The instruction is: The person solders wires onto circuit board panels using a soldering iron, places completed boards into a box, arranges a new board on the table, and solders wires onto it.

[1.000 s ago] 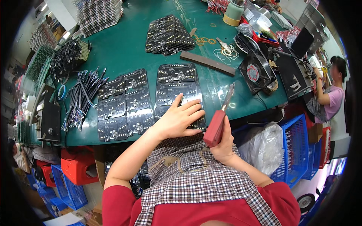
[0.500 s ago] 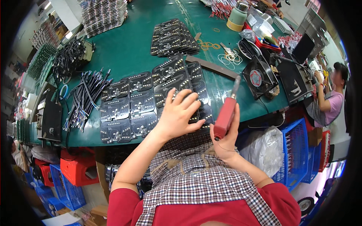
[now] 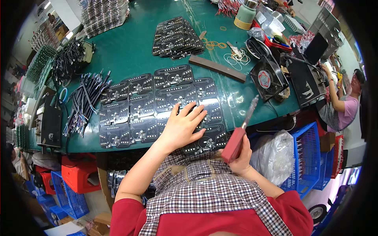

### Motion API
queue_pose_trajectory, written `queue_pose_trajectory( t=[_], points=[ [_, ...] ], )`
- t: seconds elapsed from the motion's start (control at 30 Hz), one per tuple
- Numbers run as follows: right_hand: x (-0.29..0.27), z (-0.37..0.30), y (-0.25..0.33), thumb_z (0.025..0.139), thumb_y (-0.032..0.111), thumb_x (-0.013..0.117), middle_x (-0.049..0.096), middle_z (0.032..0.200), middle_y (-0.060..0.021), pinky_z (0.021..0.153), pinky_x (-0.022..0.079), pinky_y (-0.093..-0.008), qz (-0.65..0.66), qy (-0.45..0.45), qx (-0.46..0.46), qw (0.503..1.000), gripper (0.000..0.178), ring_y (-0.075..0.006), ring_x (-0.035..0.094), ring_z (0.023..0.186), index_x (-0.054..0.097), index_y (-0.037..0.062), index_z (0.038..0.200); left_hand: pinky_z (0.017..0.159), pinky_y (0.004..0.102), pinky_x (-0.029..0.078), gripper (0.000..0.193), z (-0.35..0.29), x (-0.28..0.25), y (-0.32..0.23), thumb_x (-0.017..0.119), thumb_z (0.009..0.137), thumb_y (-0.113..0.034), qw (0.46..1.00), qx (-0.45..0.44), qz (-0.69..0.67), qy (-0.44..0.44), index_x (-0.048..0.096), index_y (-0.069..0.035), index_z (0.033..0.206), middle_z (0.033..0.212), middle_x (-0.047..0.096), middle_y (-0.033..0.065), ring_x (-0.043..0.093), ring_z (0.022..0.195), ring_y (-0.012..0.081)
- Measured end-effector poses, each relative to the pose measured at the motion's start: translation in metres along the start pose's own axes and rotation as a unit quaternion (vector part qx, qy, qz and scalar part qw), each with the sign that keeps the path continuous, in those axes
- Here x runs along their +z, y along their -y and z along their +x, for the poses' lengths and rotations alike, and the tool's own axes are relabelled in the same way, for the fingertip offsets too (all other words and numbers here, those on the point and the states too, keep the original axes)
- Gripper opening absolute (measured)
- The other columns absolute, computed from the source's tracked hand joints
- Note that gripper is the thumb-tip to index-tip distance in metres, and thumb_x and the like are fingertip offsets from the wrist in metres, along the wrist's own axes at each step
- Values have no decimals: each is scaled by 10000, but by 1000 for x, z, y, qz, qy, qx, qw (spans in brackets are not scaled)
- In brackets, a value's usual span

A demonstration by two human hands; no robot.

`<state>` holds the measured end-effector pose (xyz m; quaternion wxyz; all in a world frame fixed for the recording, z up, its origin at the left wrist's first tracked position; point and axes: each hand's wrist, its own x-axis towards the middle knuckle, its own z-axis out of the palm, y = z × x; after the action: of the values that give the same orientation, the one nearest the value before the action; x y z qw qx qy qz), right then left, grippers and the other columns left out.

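In the head view, the left hand (image 3: pixel 183 125) is in the middle of the frame, with its fingers spread apart on a flat black circuit board sheet with rows of small pale dots (image 3: pixel 175 96). This sheet lies on the big green desk (image 3: pixel 134 43). Its left edge is next to another black board sheet made of joined pieces (image 3: pixel 130 108), a bit left of the middle. On its other side, a third black board sheet (image 3: pixel 208 139) lies partly under it and pokes out to the right. The right hand (image 3: pixel 241 159), just right of the middle and lower down, has its fingers curled around a dark red tool with a long grey metal tip (image 3: pixel 235 144). The tip points up, toward a black fan with a red and white round label (image 3: pixel 269 76) at the right. At the top middle is a messy pile of more black board sheets (image 3: pixel 177 37). A long brown-grey bar (image 3: pixel 217 69) lies slanted below it, near some yellow rubber bands (image 3: pixel 214 45) and thin white loops (image 3: pixel 238 59). At the left is a heap of dark cables (image 3: pixel 86 98). At the lower right, a clear plastic bag (image 3: pixel 275 155) sits beside a blue plastic basket (image 3: pixel 313 157).
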<state>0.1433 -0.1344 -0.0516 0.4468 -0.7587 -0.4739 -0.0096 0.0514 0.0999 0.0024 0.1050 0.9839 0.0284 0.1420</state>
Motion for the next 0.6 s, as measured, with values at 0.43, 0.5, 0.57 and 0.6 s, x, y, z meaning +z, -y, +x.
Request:
queue_pose_trajectory(
  t=[0.43,0.5,0.57,0.6],
  points=[
    [7,20,-11,590,134,779,540,1113,-175,940,411,-548,-3,19,-211,977,835,-330,567,998,354,60,1305,1009,490,315,519,-4,-9,-5,654,757,-308,1000,-14,1,-19,534,-120,1225,1305,499,41,429,1225,257],
    [3,16,-11,590,131,782,541,1108,-175,933,416,-545,1,14,-206,978,844,-334,568,985,351,54,1312,1008,489,316,514,-6,-11,-4,654,754,-298,1000,-15,3,-19,538,-117,1221,1301,502,43,432,1221,256],
    [-2,14,-9,590,127,784,542,1104,-176,926,421,-543,9,10,-202,979,854,-338,570,973,348,47,1319,1008,489,316,513,-8,-17,-4,653,754,-299,1000,-13,1,-26,538,-116,1220,1301,502,43,434,1218,256],
    [-6,18,-9,591,139,790,543,1101,-178,918,424,-540,-6,13,-198,980,860,-342,568,979,346,37,1320,1008,489,316,512,-8,-18,-4,651,755,-300,999,-11,-1,-34,538,-115,1219,1300,503,43,436,1215,256]
  ],
)
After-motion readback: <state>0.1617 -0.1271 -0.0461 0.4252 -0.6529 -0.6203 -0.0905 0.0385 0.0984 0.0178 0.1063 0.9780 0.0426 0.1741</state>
